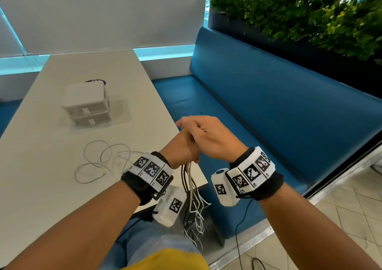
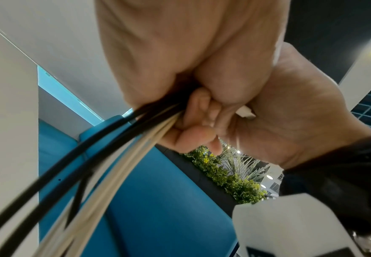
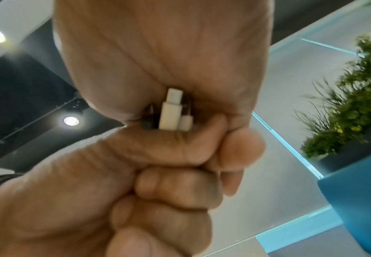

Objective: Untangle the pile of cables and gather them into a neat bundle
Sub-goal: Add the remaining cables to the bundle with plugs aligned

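My left hand (image 1: 182, 145) is a fist gripping a bundle of black and white cables (image 1: 191, 187), which hangs down past the table corner to my lap. The left wrist view shows the strands (image 2: 114, 147) leaving the fist (image 2: 180, 52). White connector ends (image 3: 171, 111) poke out of the top of the left fist (image 3: 136, 182). My right hand (image 1: 208, 135) lies over that fist, its palm (image 3: 158, 52) against the connector tips and its fingers fairly straight. One thin white cable (image 1: 93, 164) lies in loose loops on the table, running toward my left wrist.
A small white two-drawer box (image 1: 86, 104) stands mid-table, with a dark round object (image 1: 96, 81) behind it. The pale table (image 1: 41, 197) ends at a corner by my hands. A blue bench (image 1: 258, 108) runs along the right, with plants (image 1: 310, 15) behind it.
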Demonstrator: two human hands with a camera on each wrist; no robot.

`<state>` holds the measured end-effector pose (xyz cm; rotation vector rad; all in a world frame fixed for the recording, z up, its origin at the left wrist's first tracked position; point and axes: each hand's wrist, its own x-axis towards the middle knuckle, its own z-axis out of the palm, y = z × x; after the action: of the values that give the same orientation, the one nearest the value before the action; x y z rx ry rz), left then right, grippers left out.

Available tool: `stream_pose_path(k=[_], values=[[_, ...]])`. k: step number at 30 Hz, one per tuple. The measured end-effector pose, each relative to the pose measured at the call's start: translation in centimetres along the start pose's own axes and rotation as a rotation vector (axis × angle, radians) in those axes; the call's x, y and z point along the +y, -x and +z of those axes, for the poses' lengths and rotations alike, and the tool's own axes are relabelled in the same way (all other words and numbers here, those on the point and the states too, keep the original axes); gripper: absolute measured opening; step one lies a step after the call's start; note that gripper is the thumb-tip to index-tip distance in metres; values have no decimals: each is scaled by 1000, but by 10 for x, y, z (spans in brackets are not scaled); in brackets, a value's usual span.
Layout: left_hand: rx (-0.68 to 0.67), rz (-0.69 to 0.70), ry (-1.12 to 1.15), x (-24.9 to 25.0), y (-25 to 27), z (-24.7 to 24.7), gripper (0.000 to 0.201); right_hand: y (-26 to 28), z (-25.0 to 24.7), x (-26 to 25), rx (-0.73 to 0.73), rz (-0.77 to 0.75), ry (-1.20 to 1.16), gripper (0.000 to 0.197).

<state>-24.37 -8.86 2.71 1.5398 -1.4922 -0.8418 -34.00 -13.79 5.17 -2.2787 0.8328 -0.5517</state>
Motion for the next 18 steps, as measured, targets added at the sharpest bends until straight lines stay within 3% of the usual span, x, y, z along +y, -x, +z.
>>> stream_pose_path(k=[4, 6, 9, 13, 16, 18], values=[[-1, -1, 2, 3, 1, 5, 30, 0, 0, 1, -23, 49, 235, 69], [6, -29, -22, 4, 1, 7, 32, 1, 0, 1, -31, 51, 244, 78], [-73, -44, 69, 2, 0, 4, 8, 0, -5, 2, -14, 83, -117, 79], [82, -134, 507, 5, -10, -8, 29, -11, 4, 7, 66, 270, -820, 75], [269, -174, 736, 11, -18, -20, 43, -18, 32, 6, 11, 353, -884, 80], [311, -160, 789, 7, -18, -31, 46, -18, 46, 0, -13, 370, -818, 80]])
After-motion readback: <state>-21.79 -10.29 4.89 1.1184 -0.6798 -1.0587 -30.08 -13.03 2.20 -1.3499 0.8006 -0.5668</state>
